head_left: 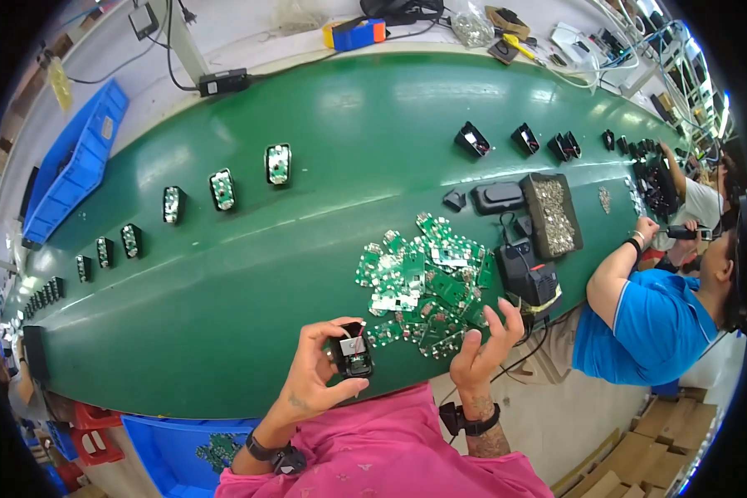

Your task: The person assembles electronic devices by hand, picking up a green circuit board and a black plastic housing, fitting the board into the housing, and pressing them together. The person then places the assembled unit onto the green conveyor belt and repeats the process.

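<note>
My left hand [309,375] is closed around a small black plastic housing [355,362] near the table's front edge. Inside the housing I see a silvery block, a bit of green board and a thin red wire at its top. To the right, my right hand [483,353] is raised with its fingers apart and nothing visible in it. Between and beyond both hands lies a loose heap of green circuit boards [427,286]; the right fingertips are close to its near right edge.
Right of the heap are a black device [529,278] and a dark tray of small metal parts [556,217]. Housings with boards [222,189] stand in a line at left; black housings [473,139] sit far right. A person in blue [647,328] works at right. Blue bins [79,162] stand left.
</note>
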Tool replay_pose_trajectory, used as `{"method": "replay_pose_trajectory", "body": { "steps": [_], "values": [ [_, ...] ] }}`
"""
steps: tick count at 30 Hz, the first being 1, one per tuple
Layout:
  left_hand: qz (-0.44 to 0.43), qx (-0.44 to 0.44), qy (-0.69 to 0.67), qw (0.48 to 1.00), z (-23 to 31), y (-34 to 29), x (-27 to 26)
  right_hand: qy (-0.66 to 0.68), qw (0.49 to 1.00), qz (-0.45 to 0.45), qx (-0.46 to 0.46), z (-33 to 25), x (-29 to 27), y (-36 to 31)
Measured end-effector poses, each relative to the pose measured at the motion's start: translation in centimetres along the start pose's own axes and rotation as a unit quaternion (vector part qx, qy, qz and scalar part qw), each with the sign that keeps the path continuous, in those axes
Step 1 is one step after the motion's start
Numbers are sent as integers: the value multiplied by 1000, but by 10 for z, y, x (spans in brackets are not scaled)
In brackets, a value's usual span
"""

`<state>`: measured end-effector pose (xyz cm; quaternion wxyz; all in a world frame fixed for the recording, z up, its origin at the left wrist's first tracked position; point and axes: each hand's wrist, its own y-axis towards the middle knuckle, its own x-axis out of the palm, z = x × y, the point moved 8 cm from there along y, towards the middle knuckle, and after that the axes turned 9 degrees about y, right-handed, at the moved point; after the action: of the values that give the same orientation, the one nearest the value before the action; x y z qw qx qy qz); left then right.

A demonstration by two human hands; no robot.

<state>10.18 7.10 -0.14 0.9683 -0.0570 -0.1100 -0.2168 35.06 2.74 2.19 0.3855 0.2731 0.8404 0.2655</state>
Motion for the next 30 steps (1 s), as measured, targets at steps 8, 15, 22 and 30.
{"method": "replay_pose_trajectory", "body": {
  "steps": [8,15,22,30],
  "values": [
    [-80,52,324,941,6,3,26,245,926,-195,211,-58,42,-18],
    [-38,7,305,951,-18,-17,9,293,903,-219,223,-66,62,-22],
    [-62,21,310,948,-11,-14,12,255,939,-198,121,-74,60,-24],
    [-107,19,318,942,-1,0,16,264,929,-255,-50,-109,46,-21]
  ]
}}
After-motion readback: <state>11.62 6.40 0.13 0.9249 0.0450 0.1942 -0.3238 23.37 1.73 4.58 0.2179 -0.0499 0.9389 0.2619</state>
